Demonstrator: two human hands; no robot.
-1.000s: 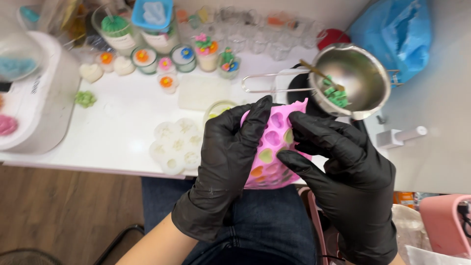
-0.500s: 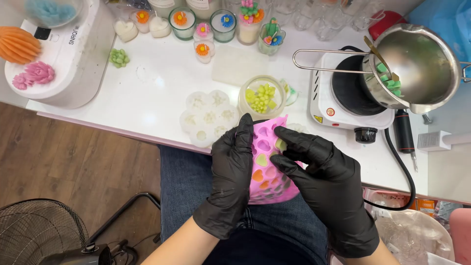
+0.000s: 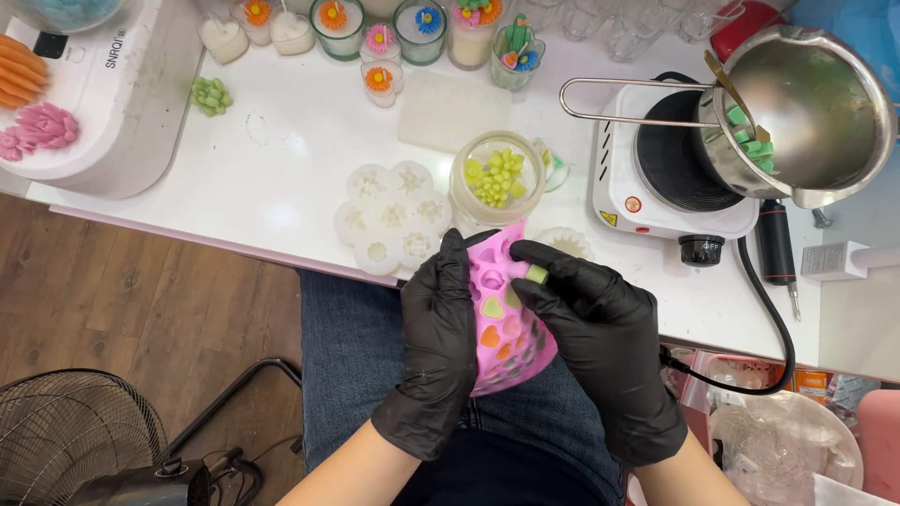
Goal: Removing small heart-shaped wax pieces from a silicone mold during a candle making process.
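Both hands wear black gloves and hold a pink silicone mould (image 3: 503, 323) over my lap, just below the table edge. My left hand (image 3: 436, 351) grips the mould's left side and bends it. My right hand (image 3: 600, 342) holds the right side, its fingertips pinching a small pale green wax piece (image 3: 536, 275) at the mould's top edge. Several cavities hold yellow, orange and green shapes. Just above stands a glass jar (image 3: 497, 180) filled with yellow-green wax pieces.
A white flower-shaped mould (image 3: 389, 220) lies left of the jar. A steel pot (image 3: 811, 112) with green wax chunks sits on a white hot plate (image 3: 675, 183) at right. Decorated candle glasses (image 3: 375, 37) line the back; a fan (image 3: 80, 440) stands on the floor.
The view has shifted so the table sits higher in frame. My right fingers have moved to the mould's top edge and now pinch a green piece.
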